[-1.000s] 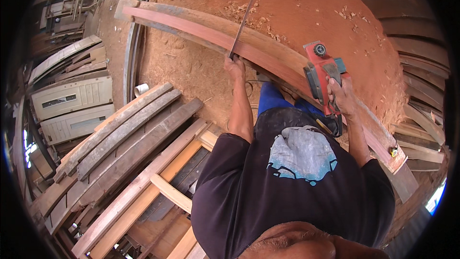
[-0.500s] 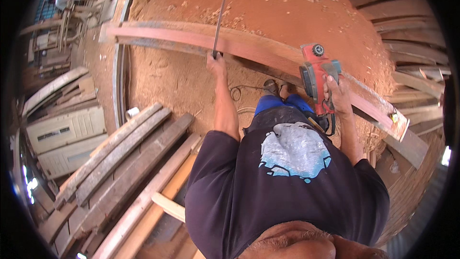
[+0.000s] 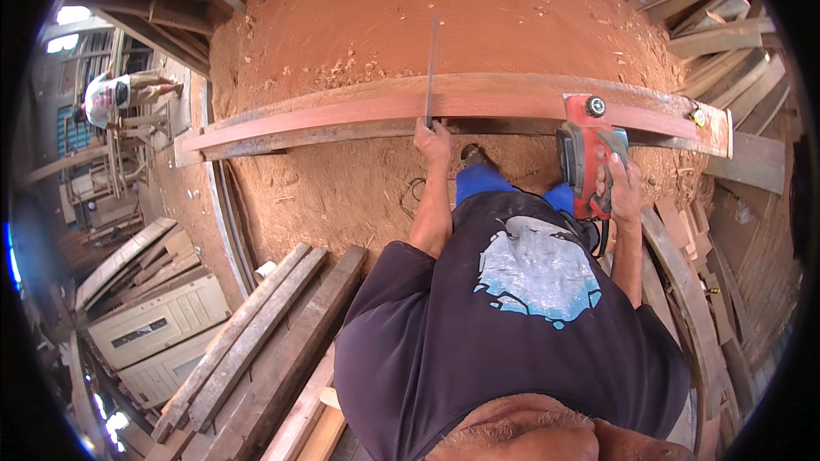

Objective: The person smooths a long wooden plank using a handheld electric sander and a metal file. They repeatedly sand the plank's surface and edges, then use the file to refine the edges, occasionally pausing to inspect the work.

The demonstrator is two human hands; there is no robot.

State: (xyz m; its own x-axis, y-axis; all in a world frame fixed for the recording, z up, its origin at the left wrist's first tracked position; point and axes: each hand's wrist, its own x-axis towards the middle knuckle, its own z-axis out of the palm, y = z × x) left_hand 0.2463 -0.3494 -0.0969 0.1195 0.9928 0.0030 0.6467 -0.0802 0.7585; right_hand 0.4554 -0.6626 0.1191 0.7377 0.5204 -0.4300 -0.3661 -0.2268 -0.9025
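Observation:
A long timber beam [image 3: 342,114] with a freshly planed pinkish face stretches across in front of me. My left hand [image 3: 433,142] is closed around the lower end of a thin, straight metal blade [image 3: 431,68], which points away across the beam; its exact kind is unclear. My right hand [image 3: 623,189] wraps the rear handle of a red electric hand planer [image 3: 584,141]. The planer is held on its side by the beam's near edge, its front knob overlapping the wood in view. Near the beam's right end sits a small yellow-and-black object [image 3: 699,117].
Stacked planks [image 3: 282,358] lie at my lower left, beside cream panels [image 3: 158,320]. More boards [image 3: 700,324] stand at right. Reddish sawdust [image 3: 410,26] covers the ground beyond the beam. Another person [image 3: 115,98] bends over at the far left.
My view has turned, so the beam now runs more level across it. The blade in my left hand stands more upright. Both hands keep their hold.

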